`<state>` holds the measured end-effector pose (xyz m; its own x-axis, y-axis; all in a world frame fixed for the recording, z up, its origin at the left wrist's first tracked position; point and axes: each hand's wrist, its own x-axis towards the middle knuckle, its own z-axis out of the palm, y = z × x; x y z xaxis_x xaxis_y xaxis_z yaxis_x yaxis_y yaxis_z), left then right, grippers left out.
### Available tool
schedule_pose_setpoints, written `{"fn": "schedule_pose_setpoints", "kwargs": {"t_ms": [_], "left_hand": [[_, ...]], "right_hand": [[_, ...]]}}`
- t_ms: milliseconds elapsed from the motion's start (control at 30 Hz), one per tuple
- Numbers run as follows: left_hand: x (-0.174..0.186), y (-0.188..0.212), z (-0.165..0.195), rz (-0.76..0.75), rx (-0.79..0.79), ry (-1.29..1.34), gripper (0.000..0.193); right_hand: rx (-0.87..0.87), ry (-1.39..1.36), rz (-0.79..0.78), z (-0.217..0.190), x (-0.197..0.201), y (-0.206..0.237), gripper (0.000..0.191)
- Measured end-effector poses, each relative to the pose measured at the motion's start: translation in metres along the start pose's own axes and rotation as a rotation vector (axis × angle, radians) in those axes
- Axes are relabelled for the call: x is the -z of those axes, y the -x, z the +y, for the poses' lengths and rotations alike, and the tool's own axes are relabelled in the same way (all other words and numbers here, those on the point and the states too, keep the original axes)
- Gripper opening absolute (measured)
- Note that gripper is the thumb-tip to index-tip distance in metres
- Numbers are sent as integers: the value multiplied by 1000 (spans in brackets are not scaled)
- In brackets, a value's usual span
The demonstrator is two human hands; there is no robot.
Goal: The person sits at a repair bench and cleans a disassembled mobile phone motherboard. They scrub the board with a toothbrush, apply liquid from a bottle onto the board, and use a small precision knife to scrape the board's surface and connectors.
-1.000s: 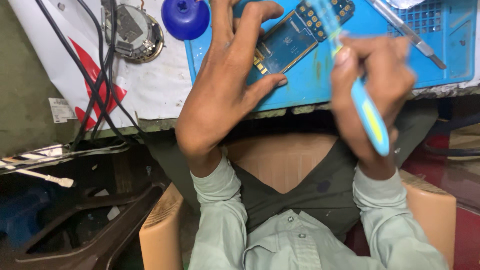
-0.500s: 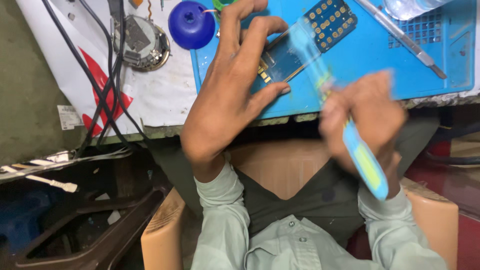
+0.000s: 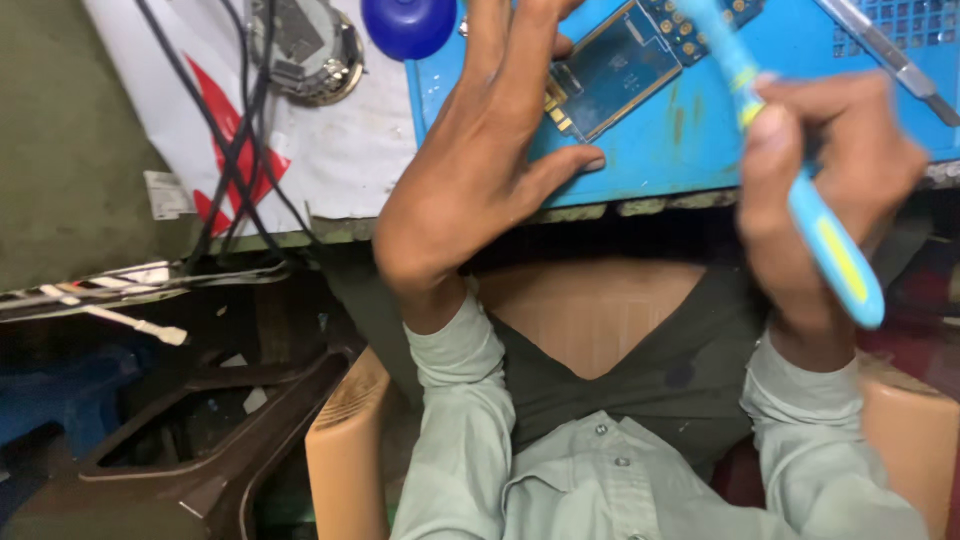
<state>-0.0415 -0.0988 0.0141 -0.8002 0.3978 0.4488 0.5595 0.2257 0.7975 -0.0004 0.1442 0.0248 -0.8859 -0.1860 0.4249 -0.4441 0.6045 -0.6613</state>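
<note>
The left hand (image 3: 480,180) lies spread out flat, its fingers pressing down on a blue circuit board (image 3: 610,65) with gold spots, and its thumb rests on the blue mat (image 3: 680,150) just below the board, at about 6 o'clock from it. This hand is not closed around anything; it only holds the board down. The board lies on the blue mat near the top of the view, at about 12 o'clock. The right hand (image 3: 830,190) has a tight grip on a blue and yellow toothbrush (image 3: 800,190). The brush is tilted, with its handle end pointing down to 5 o'clock and its head end up at 11 o'clock, over the far end of the board. The brush head looks blurred, so I cannot tell if it touches the board. A thin metal tool (image 3: 885,55) lies on the mat at 1 o'clock from the right hand. A round blue cap (image 3: 408,25) sits at 10 o'clock from the left hand, just off the mat. Black cables (image 3: 235,130) run over the white desk (image 3: 340,150) at 9 o'clock, near a round metal part (image 3: 305,45). A brown plastic stool (image 3: 200,450) stands low at 7 o'clock.
</note>
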Motion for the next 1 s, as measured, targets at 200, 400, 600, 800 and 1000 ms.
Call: {"fn": "schedule_pose_setpoints", "kwargs": {"t_ms": [200,400,600,800,1000], "left_hand": [[0,-2,4,43,-4,-69,82],[-3,-3,9,45,8,-181,75],[-2,-10,17,33,40,-284,72],[7,-6,14,-27,-102,-26,56],[-3,-4,5,212,107,-50,22]], "right_hand": [[448,152,-101,18,-15,8,9],[157,218,-33,28,-6,10,4],[374,152,-45,16,-7,0,8],[224,69,-91,17,14,17,9],[92,-62,-6,8,6,19,10]]}}
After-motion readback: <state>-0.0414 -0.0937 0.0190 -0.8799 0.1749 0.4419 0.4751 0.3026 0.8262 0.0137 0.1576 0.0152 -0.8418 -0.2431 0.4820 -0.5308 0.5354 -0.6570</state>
